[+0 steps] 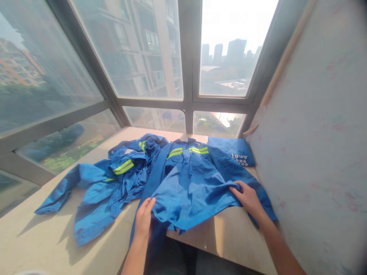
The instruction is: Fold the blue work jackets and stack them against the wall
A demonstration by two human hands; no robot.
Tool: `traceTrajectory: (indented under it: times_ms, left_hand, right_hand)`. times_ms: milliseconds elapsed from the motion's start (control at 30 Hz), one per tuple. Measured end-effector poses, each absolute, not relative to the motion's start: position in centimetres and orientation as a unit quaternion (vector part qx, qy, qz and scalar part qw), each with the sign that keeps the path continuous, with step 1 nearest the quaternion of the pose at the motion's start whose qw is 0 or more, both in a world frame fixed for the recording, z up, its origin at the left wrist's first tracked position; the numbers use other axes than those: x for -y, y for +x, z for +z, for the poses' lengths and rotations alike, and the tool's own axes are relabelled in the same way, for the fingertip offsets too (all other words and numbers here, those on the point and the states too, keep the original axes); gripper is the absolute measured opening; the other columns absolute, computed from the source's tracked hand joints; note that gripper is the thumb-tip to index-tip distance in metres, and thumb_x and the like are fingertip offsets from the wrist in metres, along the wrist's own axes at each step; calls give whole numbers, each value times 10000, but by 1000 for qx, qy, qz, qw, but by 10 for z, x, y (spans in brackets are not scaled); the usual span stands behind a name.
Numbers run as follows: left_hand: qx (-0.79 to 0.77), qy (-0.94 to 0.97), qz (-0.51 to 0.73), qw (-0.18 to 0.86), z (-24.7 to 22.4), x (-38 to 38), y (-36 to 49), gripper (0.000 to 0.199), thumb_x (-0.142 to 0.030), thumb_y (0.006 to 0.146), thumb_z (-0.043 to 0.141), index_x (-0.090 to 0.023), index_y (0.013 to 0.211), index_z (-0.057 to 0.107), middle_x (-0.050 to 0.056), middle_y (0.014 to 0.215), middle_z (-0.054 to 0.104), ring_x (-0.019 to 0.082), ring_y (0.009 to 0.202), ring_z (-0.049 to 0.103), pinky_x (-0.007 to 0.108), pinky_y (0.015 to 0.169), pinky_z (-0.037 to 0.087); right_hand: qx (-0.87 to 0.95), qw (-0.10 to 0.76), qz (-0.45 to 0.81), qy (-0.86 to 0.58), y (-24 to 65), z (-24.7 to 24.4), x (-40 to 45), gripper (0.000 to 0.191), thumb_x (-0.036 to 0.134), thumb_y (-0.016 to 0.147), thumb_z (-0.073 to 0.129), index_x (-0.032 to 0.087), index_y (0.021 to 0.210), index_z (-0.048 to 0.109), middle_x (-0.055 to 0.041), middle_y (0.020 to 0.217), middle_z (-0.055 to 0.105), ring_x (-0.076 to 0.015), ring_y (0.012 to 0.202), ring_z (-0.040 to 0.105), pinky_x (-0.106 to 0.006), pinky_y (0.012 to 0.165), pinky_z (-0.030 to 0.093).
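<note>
A blue work jacket (189,183) with yellow-green reflective strips across its chest lies front side up, its collar toward the window. My left hand (145,217) pinches the jacket's lower left corner. At the lower right side of the hem, my right hand (246,195) grips the cloth between thumb and fingers. The hem is lifted a little and spread between both hands. One sleeve hangs down past my left hand over the front edge; the other stretches out to the right, partly behind my right hand.
A second, crumpled blue jacket (114,183) lies to the left. Behind on the right is a flat blue folded item (233,149) with white lettering. All rest on a pale wooden surface (71,236), bounded by windows (155,118) and a white wall (309,152).
</note>
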State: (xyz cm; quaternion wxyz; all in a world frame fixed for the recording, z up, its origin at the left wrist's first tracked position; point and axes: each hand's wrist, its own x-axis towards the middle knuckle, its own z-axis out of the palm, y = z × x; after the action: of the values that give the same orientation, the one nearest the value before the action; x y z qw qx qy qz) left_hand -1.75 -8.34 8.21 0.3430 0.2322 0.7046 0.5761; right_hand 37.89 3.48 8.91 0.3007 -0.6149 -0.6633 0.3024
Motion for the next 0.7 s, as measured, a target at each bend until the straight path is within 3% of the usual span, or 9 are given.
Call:
traceTrajectory:
  times_ms: [167, 267, 367, 467, 567, 700]
  left_hand:
    - [-694, 275, 592, 303, 113, 56, -39, 476, -655, 786, 566, -194, 806, 683, 66, 801, 714, 275, 848, 679, 432, 793, 574]
    - [-692, 391, 522, 308, 103, 44, -19, 443, -604, 804, 559, -183, 861, 686, 82, 875, 695, 273, 898, 663, 442, 867, 554]
    - [-709, 527, 411, 226, 74, 48, 5, 396, -458, 731, 652, -167, 997, 688, 114, 1067, 648, 303, 1077, 623, 474, 1010, 484]
    - [-740, 599, 279, 122, 44, 63, 18, 380, -269, 689, 663, -170, 1056, 667, 162, 1276, 563, 358, 1294, 495, 524, 1093, 400]
    - [-749, 623, 206, 87, 26, 77, 16, 443, -159, 705, 609, -178, 1148, 625, 173, 1415, 492, 360, 1406, 386, 530, 1122, 363]
    - [-741, 624, 212, 128, 19, 82, 1, 344, -203, 800, 502, -159, 1117, 629, 169, 1202, 642, 322, 1205, 581, 486, 1027, 460]
  right_hand:
    - [588, 394, 313, -633, 379, 98, -70, 547, 600, 816, 536, 180, 1145, 661, -115, 1125, 701, -291, 1043, 645, -433, 975, 473]
    - [577, 418, 367, -598, 360, 82, -67, 772, 605, 772, 600, 178, 1405, 480, -151, 1360, 577, -303, 1233, 565, -454, 1048, 449]
    - [621, 406, 369, -560, 350, 62, -45, 947, 562, 728, 687, 205, 1518, 307, -170, 1537, 371, -305, 1381, 435, -448, 1076, 446]
    - [685, 386, 311, -535, 354, 48, -18, 874, 484, 754, 700, 250, 1510, 328, -128, 1616, 220, -308, 1469, 299, -469, 1160, 363]
    - [715, 385, 234, -534, 363, 38, 2, 649, 421, 841, 626, 248, 1439, 443, -120, 1582, 299, -319, 1463, 311, -513, 1198, 299]
    - [662, 429, 201, -581, 371, 22, 20, 549, 461, 889, 564, 224, 1380, 500, -154, 1426, 479, -332, 1301, 515, -544, 1120, 410]
